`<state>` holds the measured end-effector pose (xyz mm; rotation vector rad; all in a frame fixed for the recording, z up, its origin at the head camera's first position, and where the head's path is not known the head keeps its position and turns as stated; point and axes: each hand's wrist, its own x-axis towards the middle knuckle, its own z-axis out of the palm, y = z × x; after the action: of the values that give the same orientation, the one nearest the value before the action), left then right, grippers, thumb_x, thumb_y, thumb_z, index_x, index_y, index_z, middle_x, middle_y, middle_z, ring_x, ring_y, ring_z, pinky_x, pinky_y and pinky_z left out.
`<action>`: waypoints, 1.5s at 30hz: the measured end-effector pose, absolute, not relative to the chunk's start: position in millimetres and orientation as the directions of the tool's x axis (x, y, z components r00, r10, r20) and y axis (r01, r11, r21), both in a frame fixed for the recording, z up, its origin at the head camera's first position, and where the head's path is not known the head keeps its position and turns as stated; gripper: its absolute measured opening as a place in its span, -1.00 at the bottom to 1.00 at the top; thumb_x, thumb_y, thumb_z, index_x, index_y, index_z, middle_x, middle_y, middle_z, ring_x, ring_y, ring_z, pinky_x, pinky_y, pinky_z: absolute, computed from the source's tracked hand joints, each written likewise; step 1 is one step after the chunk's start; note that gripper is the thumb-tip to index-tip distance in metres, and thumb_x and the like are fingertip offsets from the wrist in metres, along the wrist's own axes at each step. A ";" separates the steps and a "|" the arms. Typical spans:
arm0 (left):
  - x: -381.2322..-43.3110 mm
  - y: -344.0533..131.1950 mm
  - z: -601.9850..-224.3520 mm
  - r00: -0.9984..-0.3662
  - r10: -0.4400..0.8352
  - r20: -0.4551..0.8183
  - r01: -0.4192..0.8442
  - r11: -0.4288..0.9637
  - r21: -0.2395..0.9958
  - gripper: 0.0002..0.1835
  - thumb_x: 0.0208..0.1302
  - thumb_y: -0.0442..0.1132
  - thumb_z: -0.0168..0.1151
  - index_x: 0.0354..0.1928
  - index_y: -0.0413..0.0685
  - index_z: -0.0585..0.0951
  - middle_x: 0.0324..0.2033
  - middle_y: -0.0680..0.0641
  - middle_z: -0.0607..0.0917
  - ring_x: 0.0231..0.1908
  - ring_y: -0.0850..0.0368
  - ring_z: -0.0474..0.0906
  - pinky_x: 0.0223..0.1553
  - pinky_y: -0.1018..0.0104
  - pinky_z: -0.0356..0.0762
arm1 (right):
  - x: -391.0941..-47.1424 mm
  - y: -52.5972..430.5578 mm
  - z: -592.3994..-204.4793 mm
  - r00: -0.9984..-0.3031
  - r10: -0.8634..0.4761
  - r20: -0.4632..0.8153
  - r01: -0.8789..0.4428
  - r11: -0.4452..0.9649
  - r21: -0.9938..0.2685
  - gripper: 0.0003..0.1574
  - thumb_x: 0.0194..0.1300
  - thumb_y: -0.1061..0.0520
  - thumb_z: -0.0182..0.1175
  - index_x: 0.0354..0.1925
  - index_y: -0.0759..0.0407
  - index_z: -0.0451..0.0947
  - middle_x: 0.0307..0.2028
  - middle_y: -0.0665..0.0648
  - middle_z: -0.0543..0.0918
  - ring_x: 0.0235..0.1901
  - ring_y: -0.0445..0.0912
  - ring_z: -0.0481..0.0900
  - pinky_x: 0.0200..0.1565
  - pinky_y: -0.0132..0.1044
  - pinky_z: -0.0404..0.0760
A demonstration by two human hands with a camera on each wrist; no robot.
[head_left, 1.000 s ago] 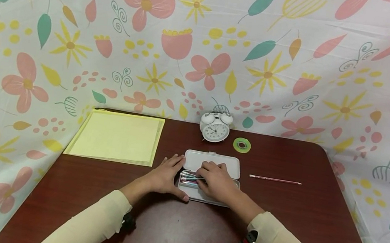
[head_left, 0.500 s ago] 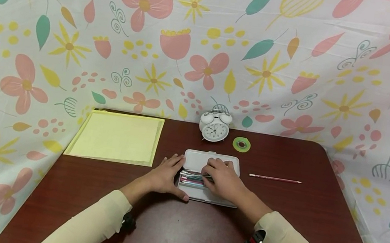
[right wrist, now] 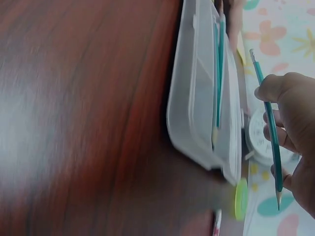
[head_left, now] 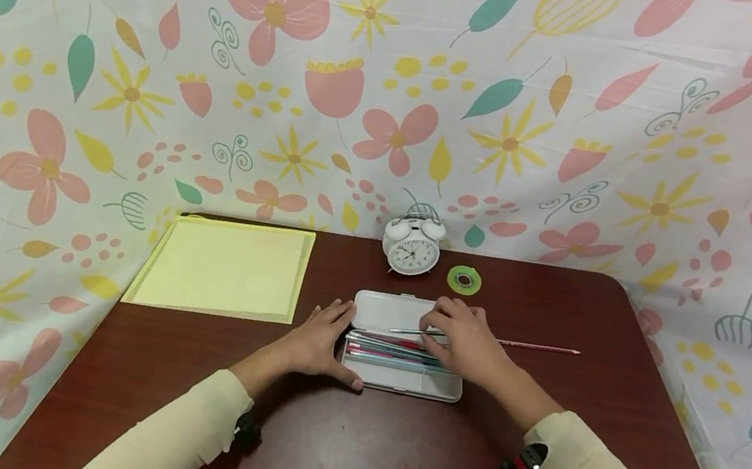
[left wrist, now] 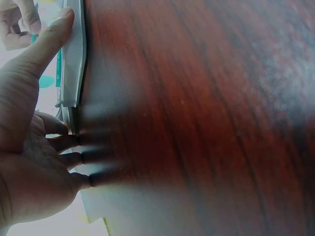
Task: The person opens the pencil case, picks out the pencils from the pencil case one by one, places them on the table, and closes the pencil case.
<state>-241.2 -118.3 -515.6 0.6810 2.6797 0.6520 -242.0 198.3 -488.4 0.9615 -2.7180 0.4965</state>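
A white plastic pencil case (head_left: 430,384) lies with its lid folded back on the table. Several pencils (head_left: 381,348) are inside it, green and red ones among them. My right hand (head_left: 465,341) pinches a green pencil (right wrist: 270,120) between thumb and fingers, raised over the lid side of the case. In the right wrist view its sharpened tip points down and its eraser end up. My left hand (head_left: 316,339) rests at the left end of the case, fingers spread and the thumb (left wrist: 51,39) along the front edge.
A red pencil (head_left: 541,347) lies on the table to the right of the case. Behind stand a white alarm clock (head_left: 414,248) and a green tape roll (head_left: 464,280). Yellow sheets (head_left: 225,269) lie at the left. A floral cloth (head_left: 397,92) hangs at the table's back edge.
My right hand has lifted a green pencil out of the case and moved to the right and back with it. The left hand has stayed at the case.
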 end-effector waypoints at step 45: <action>-240.2 -118.3 -517.0 -0.843 0.511 -0.170 0.376 0.784 0.494 0.59 -0.05 0.44 0.72 0.80 -0.16 0.00 0.79 -0.24 0.06 0.81 -0.22 -0.16 0.79 -0.27 -0.15 | -238.2 345.3 -525.9 -0.885 -0.374 0.278 -0.432 0.883 -0.185 -0.82 0.43 0.19 0.49 -0.04 -0.02 0.78 -0.11 0.07 0.63 -0.12 0.09 0.54 -0.07 0.49 0.51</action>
<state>-240.2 -118.3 -517.0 0.6830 2.6812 0.6526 -238.2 345.3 -525.9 0.6119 -2.8175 0.3567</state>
